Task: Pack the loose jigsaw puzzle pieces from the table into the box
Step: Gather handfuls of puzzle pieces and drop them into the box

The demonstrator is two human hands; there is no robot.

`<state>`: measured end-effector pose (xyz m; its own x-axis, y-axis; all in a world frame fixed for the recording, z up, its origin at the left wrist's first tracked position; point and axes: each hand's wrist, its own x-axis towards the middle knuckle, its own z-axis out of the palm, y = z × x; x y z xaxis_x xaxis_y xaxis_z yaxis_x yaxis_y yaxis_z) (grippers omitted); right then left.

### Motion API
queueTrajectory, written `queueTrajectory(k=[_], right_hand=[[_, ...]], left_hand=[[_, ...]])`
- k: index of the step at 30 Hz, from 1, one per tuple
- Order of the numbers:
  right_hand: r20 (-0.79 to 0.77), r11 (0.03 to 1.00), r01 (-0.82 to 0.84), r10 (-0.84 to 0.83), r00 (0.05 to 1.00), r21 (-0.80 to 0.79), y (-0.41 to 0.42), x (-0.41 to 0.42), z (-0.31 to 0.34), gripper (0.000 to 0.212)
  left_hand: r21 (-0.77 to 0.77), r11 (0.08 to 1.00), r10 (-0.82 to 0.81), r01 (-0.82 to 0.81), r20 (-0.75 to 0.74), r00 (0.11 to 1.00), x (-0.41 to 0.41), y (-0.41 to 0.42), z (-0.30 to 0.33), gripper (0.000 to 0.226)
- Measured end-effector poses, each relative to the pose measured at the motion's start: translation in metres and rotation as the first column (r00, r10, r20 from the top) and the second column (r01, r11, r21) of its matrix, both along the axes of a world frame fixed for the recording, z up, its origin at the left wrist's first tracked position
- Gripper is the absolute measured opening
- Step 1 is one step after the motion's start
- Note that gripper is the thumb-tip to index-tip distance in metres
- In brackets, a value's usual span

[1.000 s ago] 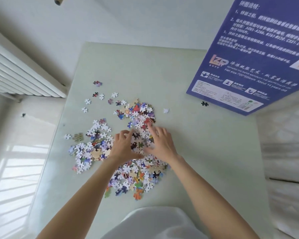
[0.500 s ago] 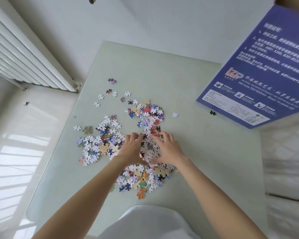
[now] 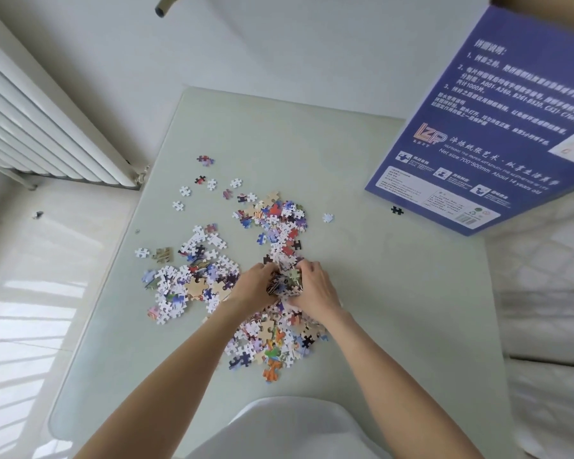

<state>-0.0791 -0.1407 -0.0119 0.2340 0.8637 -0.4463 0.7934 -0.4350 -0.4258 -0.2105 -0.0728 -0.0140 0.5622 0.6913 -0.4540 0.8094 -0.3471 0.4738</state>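
Observation:
Loose jigsaw puzzle pieces (image 3: 212,276) lie scattered in a heap across the middle of the pale green table (image 3: 395,309). My left hand (image 3: 254,289) and my right hand (image 3: 315,286) are cupped toward each other in the middle of the heap, pressing a clump of pieces (image 3: 285,281) between them. The blue puzzle box (image 3: 497,127) stands at the table's far right corner, its printed side facing me; its inside is hidden. One dark piece (image 3: 397,210) lies alone in front of the box, and a white one (image 3: 327,218) lies to the right of the heap.
A white radiator (image 3: 37,127) runs along the wall at left, beyond the table's left edge. A white quilted surface (image 3: 550,293) lies right of the table. A white rounded chair back (image 3: 285,429) sits at the table's near edge.
My two hands have drawn together from lying flat on the heap to cupping a clump of pieces between them. The view has tilted, showing more of the box and radiator.

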Motion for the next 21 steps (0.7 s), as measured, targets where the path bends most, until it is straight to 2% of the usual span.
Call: queueTrajectory(k=[12, 17, 21], right_hand=[[-0.154, 0.978, 0.117, -0.091, 0.984, 0.172, -0.008, 0.004, 0.007, 0.034], [-0.214, 0.958, 0.234, -0.197, 0.957, 0.165, -0.011, 0.011, 0.010, 0.043], [-0.243, 0.938, 0.314, -0.274, 0.931, 0.144, -0.011, 0.013, 0.008, 0.041]], left_hand=[[0.054, 0.998, 0.020, -0.022, 0.027, 0.999, -0.007, 0.000, 0.003, 0.047], [0.023, 0.989, 0.144, -0.147, 0.116, 0.983, -0.013, 0.001, 0.003, 0.037], [0.003, 0.983, 0.180, -0.182, 0.135, 0.974, -0.016, 0.001, 0.004, 0.034]])
